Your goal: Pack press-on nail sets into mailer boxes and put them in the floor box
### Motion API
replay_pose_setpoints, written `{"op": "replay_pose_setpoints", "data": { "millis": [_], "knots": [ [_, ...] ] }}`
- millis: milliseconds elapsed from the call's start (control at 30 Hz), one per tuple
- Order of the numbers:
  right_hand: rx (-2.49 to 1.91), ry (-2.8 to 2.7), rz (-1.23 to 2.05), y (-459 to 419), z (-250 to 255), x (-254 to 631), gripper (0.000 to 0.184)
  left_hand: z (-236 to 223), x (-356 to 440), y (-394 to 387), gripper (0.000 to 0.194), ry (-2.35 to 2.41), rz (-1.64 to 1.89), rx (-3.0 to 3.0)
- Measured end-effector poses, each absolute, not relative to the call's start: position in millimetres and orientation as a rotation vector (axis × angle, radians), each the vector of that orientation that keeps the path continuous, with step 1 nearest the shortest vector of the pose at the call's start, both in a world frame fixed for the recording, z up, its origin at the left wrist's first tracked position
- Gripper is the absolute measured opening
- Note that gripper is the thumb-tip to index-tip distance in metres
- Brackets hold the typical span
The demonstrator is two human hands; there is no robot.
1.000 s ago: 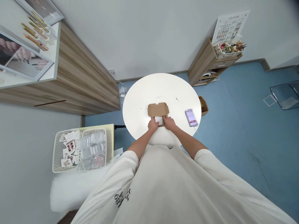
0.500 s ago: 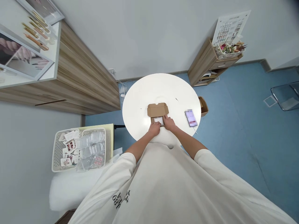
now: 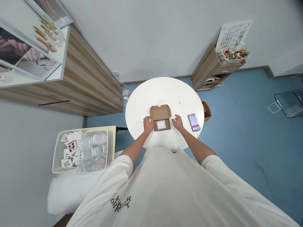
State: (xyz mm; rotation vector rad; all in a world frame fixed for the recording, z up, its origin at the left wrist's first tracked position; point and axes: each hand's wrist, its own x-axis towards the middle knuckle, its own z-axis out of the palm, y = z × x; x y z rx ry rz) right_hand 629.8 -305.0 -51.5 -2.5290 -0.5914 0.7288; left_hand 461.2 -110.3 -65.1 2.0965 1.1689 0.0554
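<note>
Mailer box [image 3: 155, 126] lies open near the middle of the bench [image 3: 163, 90]

We take the box as the centre of the dial, with twelve farthest from our body. The box's lid [image 3: 160, 114] is folded back at twelve, and a flat white packet [image 3: 161, 125] lies inside the lower compartment. Our left hand [image 3: 148, 125] is at nine o'clock, its grip slightly open and holding nothing that we can see; we cannot tell whether it touches the cardboard side. Our right hand [image 3: 178, 122] is at three o'clock, just beside the box and apart from it, its grip narrow with thumb and fingers parted. Farther out at three, near the bench's edge, lies a phone [image 3: 194, 121] with a purple screen. Off the bench, between eight and nine o'clock, two white baskets [image 3: 55, 157] hold nail cards [image 3: 71, 146] and clear plastic cases [image 3: 88, 143].
</note>
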Motion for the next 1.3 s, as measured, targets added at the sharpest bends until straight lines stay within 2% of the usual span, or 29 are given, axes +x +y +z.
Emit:
{"op": "replay_pose_setpoints", "data": {
  "millis": [100, 267, 400, 733, 833, 1067, 1167, 1300],
  "knots": [
    [-2.325, -0.423, 0.839, -290, -47, 643, 0.066, -62, 475, -91, 0.05, 1.353, 0.002, 1.772],
    [-1.964, -0.272, 0.999, -273, -35, 639, 0.074, -60, 487, -90, 0.068, 1.177, 0.023, 1.452],
    [-1.848, -0.232, 1.027, -271, -30, 630, 0.076, -59, 488, -103, 0.069, 1.006, 0.078, 1.397],
    [-1.756, -0.052, 1.014, -273, -30, 635, 0.068, -52, 486, -95, 0.058, 1.092, 0.032, 1.295],
    [-1.715, 0.017, 1.044, -270, -27, 636, 0.065, -49, 487, -92, 0.063, 1.08, 0.004, 1.25],
    [-1.589, 0.023, 1.086, -273, -22, 644, 0.08, -41, 487, -78, 0.083, 0.954, 0.005, 1.28],
    [-1.631, -0.023, 1.108, -276, -20, 644, 0.08, -45, 483, -76, 0.076, 0.961, 0.015, 1.338],
    [-1.746, -0.213, 1.105, -283, -26, 630, 0.065, -56, 467, -86, 0.043, 0.945, -0.012, 1.564]
  ]
}}
